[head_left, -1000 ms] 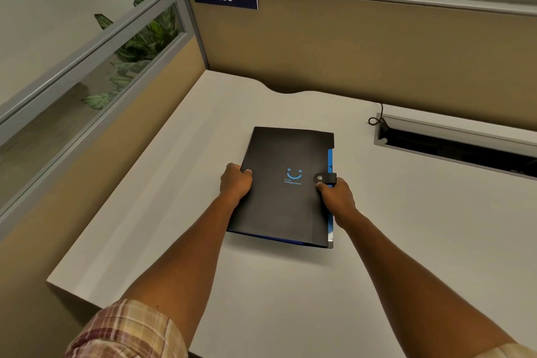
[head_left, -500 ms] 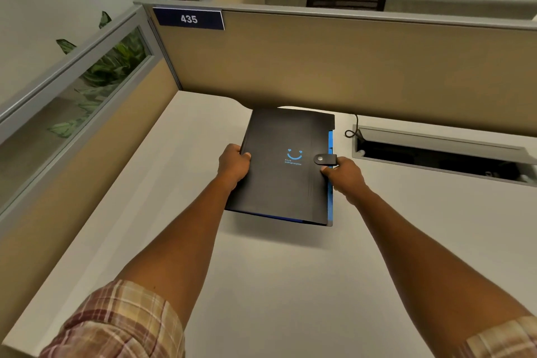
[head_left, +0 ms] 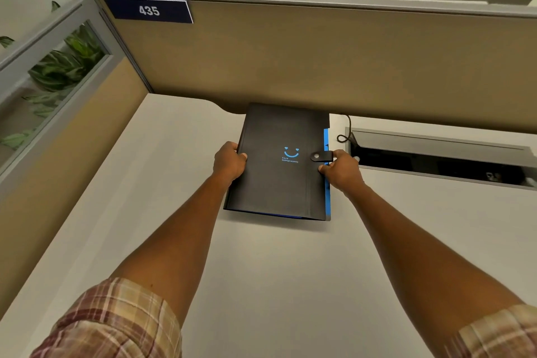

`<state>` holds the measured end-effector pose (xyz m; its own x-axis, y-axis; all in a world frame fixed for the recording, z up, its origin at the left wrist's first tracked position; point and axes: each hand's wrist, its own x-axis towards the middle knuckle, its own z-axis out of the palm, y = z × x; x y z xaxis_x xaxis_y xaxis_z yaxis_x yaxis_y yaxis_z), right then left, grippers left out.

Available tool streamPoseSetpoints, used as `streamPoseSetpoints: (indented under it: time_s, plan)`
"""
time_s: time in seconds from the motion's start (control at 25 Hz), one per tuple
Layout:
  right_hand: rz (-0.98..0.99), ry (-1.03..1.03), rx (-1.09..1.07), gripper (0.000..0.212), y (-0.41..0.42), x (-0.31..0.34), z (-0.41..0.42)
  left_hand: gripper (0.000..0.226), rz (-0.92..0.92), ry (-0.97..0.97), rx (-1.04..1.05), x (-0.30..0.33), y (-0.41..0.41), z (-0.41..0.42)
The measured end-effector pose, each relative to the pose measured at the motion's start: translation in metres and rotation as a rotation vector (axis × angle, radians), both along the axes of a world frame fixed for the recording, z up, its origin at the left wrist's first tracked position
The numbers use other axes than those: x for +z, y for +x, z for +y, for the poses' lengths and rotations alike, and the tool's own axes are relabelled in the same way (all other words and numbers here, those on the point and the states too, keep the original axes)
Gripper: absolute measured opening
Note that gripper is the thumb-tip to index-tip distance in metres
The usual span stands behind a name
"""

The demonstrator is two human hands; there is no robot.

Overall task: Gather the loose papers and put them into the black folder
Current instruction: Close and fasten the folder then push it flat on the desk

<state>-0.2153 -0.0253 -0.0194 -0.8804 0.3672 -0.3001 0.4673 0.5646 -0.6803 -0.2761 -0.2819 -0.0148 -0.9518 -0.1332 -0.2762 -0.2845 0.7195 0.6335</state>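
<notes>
The closed folder (head_left: 276,171) is gripped at both side edges: left hand (head_left: 229,161) curled on its left edge, right hand (head_left: 341,168) pinching beside the snap strap (head_left: 321,156)

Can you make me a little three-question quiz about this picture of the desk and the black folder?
1. True or false: the snap strap on the black folder is undone.
2. Which hand grips the folder's edge by the strap? A) left hand B) right hand
3. Fill in: the sign on the partition reads ___.

Key:
1. False: the strap is fastened across the closed cover.
2. B. The left hand grips the opposite edge.
3. 435
</notes>
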Motion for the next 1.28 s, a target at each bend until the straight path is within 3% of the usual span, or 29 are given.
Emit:
streamPoseSetpoints:
  time_s: [0.44,0.6,0.76,0.96,1.28]
  plan:
    - [-0.101,0.182,-0.009,0.042,0.001,-0.029,-0.004,0.029,-0.004,-0.277,-0.17,-0.02,-0.01,0.009]
    - [-0.047,0.35,0.002,0.049,0.002,-0.024,-0.014,0.042,0.03,-0.43,-0.208,-0.011,-0.004,0.024]
    - [0.094,0.413,0.132,0.047,0.006,-0.023,-0.037,0.052,0.136,-0.361,-0.391,-0.015,0.012,0.044]
    - [-0.097,0.457,0.357,0.069,0.014,-0.04,-0.058,0.064,0.092,-0.478,-0.665,-0.04,0.028,0.064]
    - [-0.021,0.536,0.321,0.068,0.031,-0.069,-0.066,0.068,0.204,-0.561,-0.683,-0.073,0.043,0.057]
